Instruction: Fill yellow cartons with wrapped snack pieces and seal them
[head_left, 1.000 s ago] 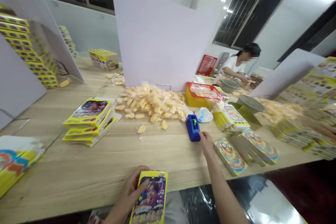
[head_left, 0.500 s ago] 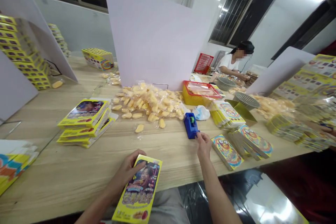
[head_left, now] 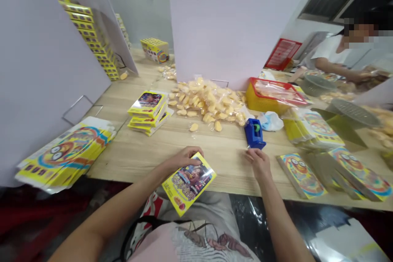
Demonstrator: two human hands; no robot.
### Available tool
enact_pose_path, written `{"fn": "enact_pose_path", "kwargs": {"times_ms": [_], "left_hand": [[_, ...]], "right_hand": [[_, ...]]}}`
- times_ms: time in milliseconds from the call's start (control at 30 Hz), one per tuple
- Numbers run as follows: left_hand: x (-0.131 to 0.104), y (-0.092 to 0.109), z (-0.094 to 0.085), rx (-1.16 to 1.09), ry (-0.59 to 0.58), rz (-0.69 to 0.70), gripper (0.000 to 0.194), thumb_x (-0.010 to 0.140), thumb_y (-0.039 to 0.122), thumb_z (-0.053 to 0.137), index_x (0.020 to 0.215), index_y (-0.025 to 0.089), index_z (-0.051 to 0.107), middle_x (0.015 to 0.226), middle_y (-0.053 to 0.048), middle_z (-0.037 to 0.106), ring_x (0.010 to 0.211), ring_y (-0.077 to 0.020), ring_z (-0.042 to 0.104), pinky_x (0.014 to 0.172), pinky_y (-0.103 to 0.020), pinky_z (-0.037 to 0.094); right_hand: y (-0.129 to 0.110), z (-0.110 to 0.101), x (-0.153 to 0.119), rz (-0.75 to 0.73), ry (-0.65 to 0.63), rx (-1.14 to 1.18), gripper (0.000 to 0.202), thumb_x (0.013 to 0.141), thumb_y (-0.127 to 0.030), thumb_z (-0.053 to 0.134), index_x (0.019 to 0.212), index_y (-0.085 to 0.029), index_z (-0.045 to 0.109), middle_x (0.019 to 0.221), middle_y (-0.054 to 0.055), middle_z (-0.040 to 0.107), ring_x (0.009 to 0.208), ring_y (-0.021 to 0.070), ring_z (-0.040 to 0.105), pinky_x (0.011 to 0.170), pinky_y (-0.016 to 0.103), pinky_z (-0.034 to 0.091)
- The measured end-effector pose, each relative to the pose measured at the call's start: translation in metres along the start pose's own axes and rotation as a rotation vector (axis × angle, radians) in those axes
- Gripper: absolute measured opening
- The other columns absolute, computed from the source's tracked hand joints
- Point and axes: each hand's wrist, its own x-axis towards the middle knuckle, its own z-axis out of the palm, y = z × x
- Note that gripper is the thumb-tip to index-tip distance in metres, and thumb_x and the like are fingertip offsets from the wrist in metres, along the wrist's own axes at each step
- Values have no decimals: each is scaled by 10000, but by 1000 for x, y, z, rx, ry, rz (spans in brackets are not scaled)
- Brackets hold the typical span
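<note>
My left hand (head_left: 188,159) is closed around the upper edge of a yellow printed box (head_left: 189,182), which tilts over my lap at the table's edge. Its front carries a picture and colourful lettering. Just below the blue tape dispenser (head_left: 254,134), my right hand (head_left: 258,160) pinches with thumb and forefinger. A small shiny bit of tape shows at those fingertips. A green tape roll (head_left: 256,127) sits inside the dispenser. Beyond my hands lies a heap of yellow pieces in clear wrappers (head_left: 208,100), with two loose wrapped pieces in front of it.
Stacked yellow boxes (head_left: 149,110) stand left of the heap, and flat cartons (head_left: 70,151) lie farther left. More boxes (head_left: 302,175) are on the right. A yellow basket with a red rim (head_left: 270,98) is behind the dispenser. White dividers (head_left: 230,24) rise behind. A co-worker (head_left: 340,57) sits at far right.
The view has swung left and down. My right hand has drawn slightly away from the dispenser towards me, fingers still pinched. My left hand still holds the box, now tilted more to the right.
</note>
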Motion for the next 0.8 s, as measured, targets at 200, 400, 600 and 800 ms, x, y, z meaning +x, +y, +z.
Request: {"fn": "enact_pose_path", "kwargs": {"times_ms": [200, 400, 600, 800], "left_hand": [[2, 8, 10, 32, -184, -49, 360, 630, 324, 806, 872, 132, 620, 764, -2, 623, 670, -120, 561, 616, -212, 419], [1, 3, 11, 43, -190, -3, 333, 617, 319, 820, 845, 135, 661, 770, -5, 628, 700, -122, 549, 638, -215, 410], [-1, -11, 9, 41, -182, 38, 349, 645, 343, 807, 886, 139, 657, 833, -22, 639, 764, -141, 560, 679, -227, 418], [-16, 1, 18, -9, -217, 28, 394, 653, 379, 807, 929, 142, 656, 856, -30, 634, 775, -144, 561, 680, -222, 413]], "right_hand": [[-44, 63, -31, 12, -1033, -278, 208, 780, -350, 647, 686, -165, 664, 677, -5, 615, 670, 145, 542, 655, 266, 452], [-40, 91, -43, -126, -1154, -396, 246, 810, -345, 564, 647, -167, 613, 612, -36, 535, 583, 110, 448, 544, 212, 355], [-19, 92, -64, -187, -818, -633, 296, 723, -374, 686, 552, -173, 553, 508, -57, 454, 502, 91, 380, 477, 223, 242], [-5, 86, -74, 313, -929, -70, 459, 613, -500, 789, 883, -151, 662, 752, 14, 650, 646, 148, 571, 559, 231, 414]]}}
